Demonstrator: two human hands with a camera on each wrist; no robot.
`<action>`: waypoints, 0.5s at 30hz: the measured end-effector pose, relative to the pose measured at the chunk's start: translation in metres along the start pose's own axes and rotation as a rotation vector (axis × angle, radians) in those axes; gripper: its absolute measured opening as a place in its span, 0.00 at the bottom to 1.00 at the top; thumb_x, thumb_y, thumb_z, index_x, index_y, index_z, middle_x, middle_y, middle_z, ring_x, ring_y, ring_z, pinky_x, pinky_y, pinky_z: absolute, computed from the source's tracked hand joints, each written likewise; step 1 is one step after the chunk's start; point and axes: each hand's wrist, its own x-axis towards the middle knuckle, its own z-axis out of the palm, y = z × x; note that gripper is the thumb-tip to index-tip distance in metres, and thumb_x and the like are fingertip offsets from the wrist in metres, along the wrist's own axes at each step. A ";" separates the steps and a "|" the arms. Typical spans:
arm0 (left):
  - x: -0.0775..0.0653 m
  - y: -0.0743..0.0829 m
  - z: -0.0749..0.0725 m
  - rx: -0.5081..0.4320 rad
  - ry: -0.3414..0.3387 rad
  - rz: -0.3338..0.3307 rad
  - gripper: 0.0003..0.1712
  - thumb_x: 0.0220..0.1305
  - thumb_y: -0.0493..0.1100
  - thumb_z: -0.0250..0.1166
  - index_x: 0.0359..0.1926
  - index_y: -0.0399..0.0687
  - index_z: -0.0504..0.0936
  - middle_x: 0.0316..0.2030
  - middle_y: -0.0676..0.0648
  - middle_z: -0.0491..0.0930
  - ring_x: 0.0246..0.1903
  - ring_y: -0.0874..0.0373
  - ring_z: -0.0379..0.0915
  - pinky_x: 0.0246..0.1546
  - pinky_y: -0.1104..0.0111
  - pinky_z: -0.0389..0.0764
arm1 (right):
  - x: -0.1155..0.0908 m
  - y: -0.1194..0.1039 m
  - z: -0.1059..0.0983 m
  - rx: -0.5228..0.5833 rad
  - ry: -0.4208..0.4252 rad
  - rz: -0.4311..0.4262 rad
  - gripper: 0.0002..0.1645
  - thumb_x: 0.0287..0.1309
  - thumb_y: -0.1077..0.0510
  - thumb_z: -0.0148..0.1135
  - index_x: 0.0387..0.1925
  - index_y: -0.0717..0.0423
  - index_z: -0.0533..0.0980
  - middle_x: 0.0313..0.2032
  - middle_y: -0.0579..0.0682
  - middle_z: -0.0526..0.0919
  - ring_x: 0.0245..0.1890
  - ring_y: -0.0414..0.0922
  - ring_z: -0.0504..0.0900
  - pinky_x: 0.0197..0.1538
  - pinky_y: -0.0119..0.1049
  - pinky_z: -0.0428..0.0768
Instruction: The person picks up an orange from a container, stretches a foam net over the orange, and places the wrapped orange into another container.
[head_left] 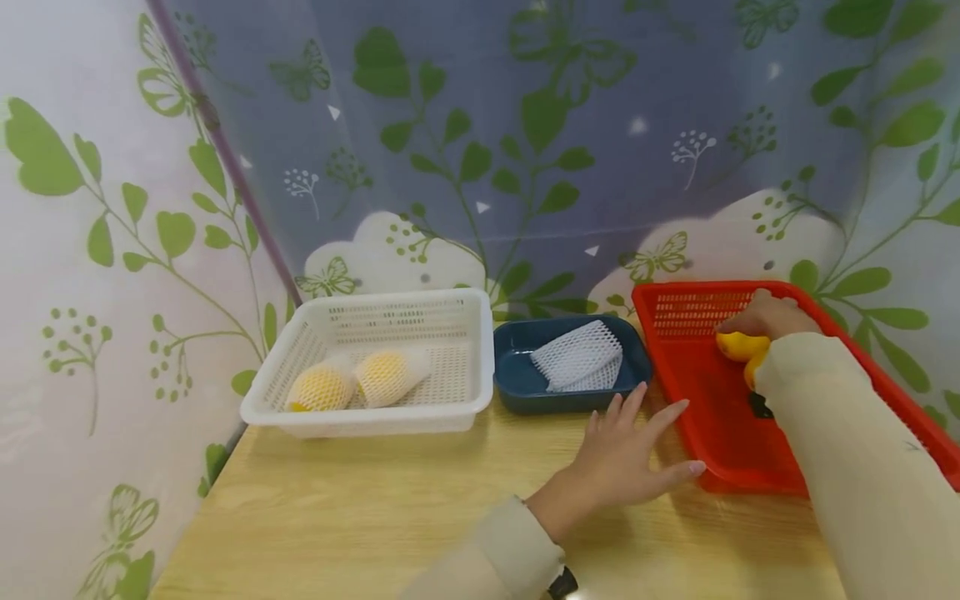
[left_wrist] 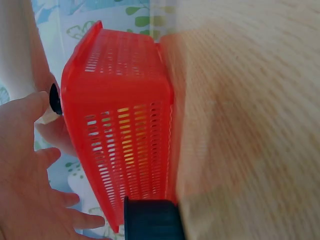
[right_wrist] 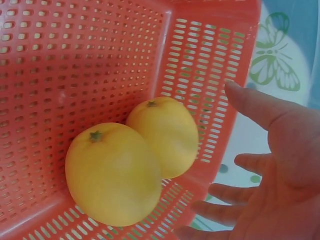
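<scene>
Head cam: 2 netted fruits (head_left: 322,389) in white basket (head_left: 367,423) look done; 2 bare fruits (right_wrist: 114,175) in red basket (head_left: 716,421) prob. left to wrap. Blue tray (head_left: 570,402) has approx. 2 foam nets (head_left: 577,354), overlapping, exact no. unclear. L hand (head_left: 615,458): fingers spread wide, nothing held, near red basket. R hand (head_left: 776,315): fingers apart, nothing held, near bare fruits.

Long sleeves, pale cream, plain cloth: left sleeve (head_left: 487,554) and right sleeve (head_left: 840,425), each reaching the wrist. Small dark mark (head_left: 912,446) on right forearm cloth. Black device (head_left: 562,582) under left cuff; 2nd black piece (head_left: 760,406) by right wrist, rounded in left wrist view. Left hand (head_left: 618,458), right hand (head_left: 772,317): bare, 5 digits each.
</scene>
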 end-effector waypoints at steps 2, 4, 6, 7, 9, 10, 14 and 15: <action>0.001 0.002 0.001 0.006 -0.010 -0.009 0.40 0.62 0.77 0.43 0.73 0.85 0.43 0.76 0.53 0.43 0.71 0.44 0.49 0.66 0.45 0.57 | 0.005 0.004 0.000 -0.006 0.019 -0.010 0.64 0.60 0.36 0.57 0.68 0.77 0.35 0.59 0.83 0.44 0.52 0.71 0.56 0.56 0.67 0.66; 0.002 0.003 0.003 0.012 -0.023 -0.017 0.40 0.62 0.78 0.42 0.72 0.86 0.42 0.76 0.54 0.42 0.72 0.44 0.48 0.67 0.45 0.57 | 0.013 0.008 0.001 -0.026 0.056 -0.034 0.64 0.59 0.36 0.58 0.68 0.78 0.36 0.59 0.84 0.44 0.53 0.74 0.55 0.57 0.70 0.63; 0.002 0.004 0.006 0.020 -0.045 -0.029 0.39 0.62 0.78 0.42 0.72 0.88 0.41 0.76 0.56 0.41 0.72 0.46 0.48 0.67 0.46 0.57 | 0.021 0.013 0.003 -0.045 0.086 -0.069 0.64 0.58 0.36 0.59 0.68 0.79 0.36 0.60 0.84 0.44 0.54 0.75 0.54 0.57 0.72 0.61; 0.002 0.004 0.007 0.018 -0.058 -0.035 0.39 0.62 0.78 0.43 0.71 0.89 0.41 0.76 0.57 0.40 0.72 0.47 0.47 0.67 0.46 0.57 | 0.025 0.016 0.004 -0.033 0.092 -0.072 0.64 0.58 0.37 0.60 0.68 0.78 0.36 0.60 0.83 0.45 0.54 0.75 0.54 0.57 0.72 0.61; 0.001 0.005 0.011 0.001 -0.081 -0.041 0.38 0.62 0.77 0.43 0.71 0.89 0.42 0.76 0.58 0.40 0.72 0.47 0.47 0.67 0.45 0.57 | 0.031 0.023 0.007 -0.013 0.085 -0.086 0.65 0.58 0.37 0.61 0.68 0.77 0.35 0.60 0.83 0.44 0.55 0.76 0.53 0.57 0.73 0.60; 0.000 0.005 0.012 -0.009 -0.091 -0.045 0.38 0.62 0.77 0.44 0.71 0.90 0.42 0.76 0.58 0.40 0.73 0.48 0.46 0.67 0.45 0.57 | 0.034 0.026 0.008 -0.010 0.080 -0.090 0.65 0.57 0.37 0.62 0.68 0.76 0.37 0.60 0.83 0.47 0.54 0.75 0.54 0.56 0.72 0.62; -0.002 0.005 0.015 -0.017 -0.076 -0.031 0.38 0.62 0.77 0.43 0.71 0.89 0.43 0.76 0.58 0.41 0.73 0.49 0.46 0.66 0.45 0.58 | 0.041 0.036 0.013 0.105 0.021 -0.059 0.71 0.54 0.37 0.65 0.70 0.71 0.29 0.63 0.82 0.38 0.57 0.76 0.48 0.57 0.72 0.62; -0.002 0.004 0.015 -0.013 -0.059 -0.026 0.38 0.62 0.77 0.42 0.71 0.88 0.43 0.76 0.58 0.41 0.72 0.49 0.47 0.66 0.45 0.59 | 0.043 0.037 0.014 0.132 0.013 -0.050 0.72 0.54 0.37 0.66 0.70 0.69 0.25 0.64 0.82 0.33 0.58 0.77 0.46 0.57 0.72 0.62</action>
